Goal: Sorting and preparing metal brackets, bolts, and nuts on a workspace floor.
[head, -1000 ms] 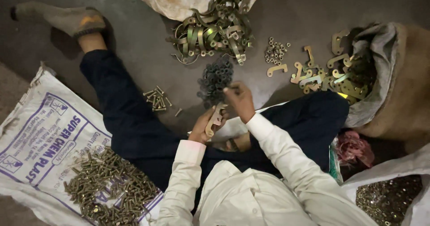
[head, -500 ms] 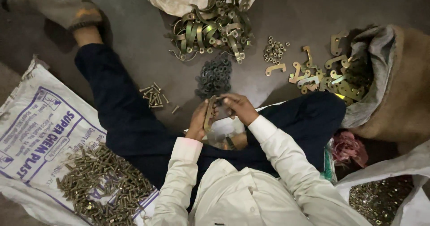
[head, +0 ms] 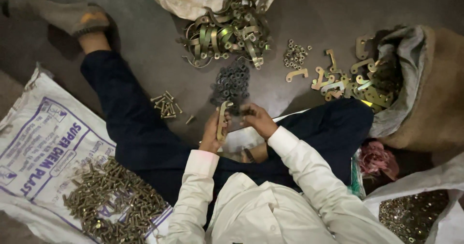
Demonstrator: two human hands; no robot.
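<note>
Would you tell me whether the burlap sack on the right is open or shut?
Open: the burlap sack has metal brackets spilling from its mouth.

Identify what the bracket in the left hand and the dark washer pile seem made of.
Bracket in the left hand: likely plated steel, judging by its yellowish metallic sheen. Washer pile: probably dark-finished steel, dull grey-black rings with little shine. Neither is certain at this distance.

The left hand (head: 211, 134) grips a brass clamp (head: 222, 120) (upright), the right hand (head: 260, 121) touching it.
</note>
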